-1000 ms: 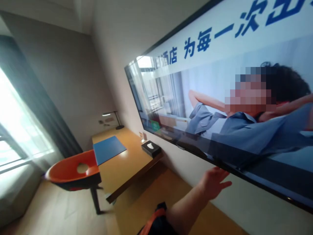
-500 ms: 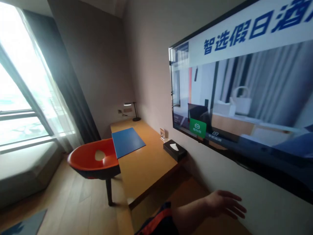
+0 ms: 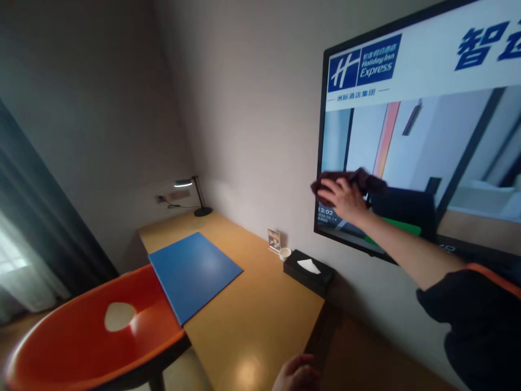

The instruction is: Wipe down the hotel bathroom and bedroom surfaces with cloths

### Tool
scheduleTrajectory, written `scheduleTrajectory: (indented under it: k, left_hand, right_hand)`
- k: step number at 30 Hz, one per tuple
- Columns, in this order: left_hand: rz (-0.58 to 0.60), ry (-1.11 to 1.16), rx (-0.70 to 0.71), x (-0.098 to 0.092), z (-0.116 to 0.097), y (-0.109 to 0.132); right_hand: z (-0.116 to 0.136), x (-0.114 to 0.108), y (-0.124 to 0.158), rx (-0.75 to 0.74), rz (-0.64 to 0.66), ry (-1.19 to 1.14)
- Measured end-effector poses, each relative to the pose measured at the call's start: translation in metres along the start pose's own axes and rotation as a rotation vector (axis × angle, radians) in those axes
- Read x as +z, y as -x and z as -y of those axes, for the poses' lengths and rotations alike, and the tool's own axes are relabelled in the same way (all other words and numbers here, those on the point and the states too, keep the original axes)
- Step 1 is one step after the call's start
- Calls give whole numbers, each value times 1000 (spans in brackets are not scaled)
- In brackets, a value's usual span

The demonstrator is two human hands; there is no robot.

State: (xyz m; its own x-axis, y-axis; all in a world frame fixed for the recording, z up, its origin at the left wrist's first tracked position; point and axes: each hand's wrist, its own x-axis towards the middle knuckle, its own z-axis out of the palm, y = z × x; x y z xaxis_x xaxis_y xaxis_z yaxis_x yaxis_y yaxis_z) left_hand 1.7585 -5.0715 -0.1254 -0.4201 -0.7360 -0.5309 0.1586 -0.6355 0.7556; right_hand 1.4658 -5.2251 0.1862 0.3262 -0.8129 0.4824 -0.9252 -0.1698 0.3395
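Above the tissue box (image 3: pixel 303 277), the right hand's grip (image 3: pixel 341 200) closes on a dark cloth (image 3: pixel 353 179).

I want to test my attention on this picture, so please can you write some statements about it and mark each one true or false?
1. The right hand holds a dark cloth against the wall-mounted TV screen. True.
2. The left hand holds the tissue box. False: it is low by the desk's front edge, apart from the box.
3. The blue desk mat lies on the orange chair. False: it lies on the wooden desk, beside the chair.
4. A desk lamp stands at the far end of the desk. True.
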Motion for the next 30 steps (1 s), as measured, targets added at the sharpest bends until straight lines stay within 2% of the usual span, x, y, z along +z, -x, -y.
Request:
scheduleTrajectory:
  k: [1,3,6,8,9,11,13,14,15,16,17,18,20,21,22,23,24,25,27,28,29,30]
  left_hand:
    - [-12,-18,14,-11,-4,8]
    - [-33,-67,50,-29,-10,25]
    - [-18,-46,38,-32,-16,42]
    - [61,93,-28,-21,-19,40]
    - [124,194,-52,-14,-21,36]
    - [253,383,-58,-9,-29,25]
    - [345,431,-64,-26,-43,11]
    - [372,373,-89,-44,-52,5]
    - [378,267,-113,-70,-62,0]
    - [335,134,-120,-102,-72,-4]
    - [241,-2,-107,-137,-82,-6]
    - [98,-124,-70,-175,-93,-7]
    - [-247,-286,29,-249,-115,-9]
    - [-373,-324,62,-281,-127,-11]
    - [-442,-346,85,-307,-139,-15]
    - [-460,-364,104,-327,-151,-22]
    - [-444,-382,121,-339,-163,-32]
    - [-400,-401,140,-343,-175,-46]
    - [-252,-453,179,-332,-197,-81]
    - [-156,-490,194,-319,-206,-101]
    - [-57,-532,210,-303,-213,-123]
    - [36,-579,226,-286,-219,-145]
  right_hand:
    - [9,15,10,-38,37,-37]
    - [31,50,49,-27,146,-206]
    - [88,94,132,227,314,-741]
    - [146,104,179,332,449,-1142]
    - [177,104,197,306,510,-1272]
    - [233,102,215,177,534,-1331]
    - [267,110,210,73,462,-1276]
    - [274,121,197,74,432,-1259]
    - [277,137,179,101,416,-1247]
    - [277,158,156,138,407,-1224]
    - [277,182,130,187,392,-1176]
    - [280,207,103,253,376,-1096]
    - [305,253,59,418,399,-886]
    - [329,270,44,504,431,-791]
    - [359,281,35,566,487,-719]
    - [393,288,31,587,511,-671]
    - [430,289,33,516,506,-689]
    - [463,287,41,372,498,-775]
    - [509,272,67,118,506,-982]
    - [515,261,83,71,521,-1061]
    - [510,250,99,99,539,-1108]
    - [494,239,111,198,552,-1112]
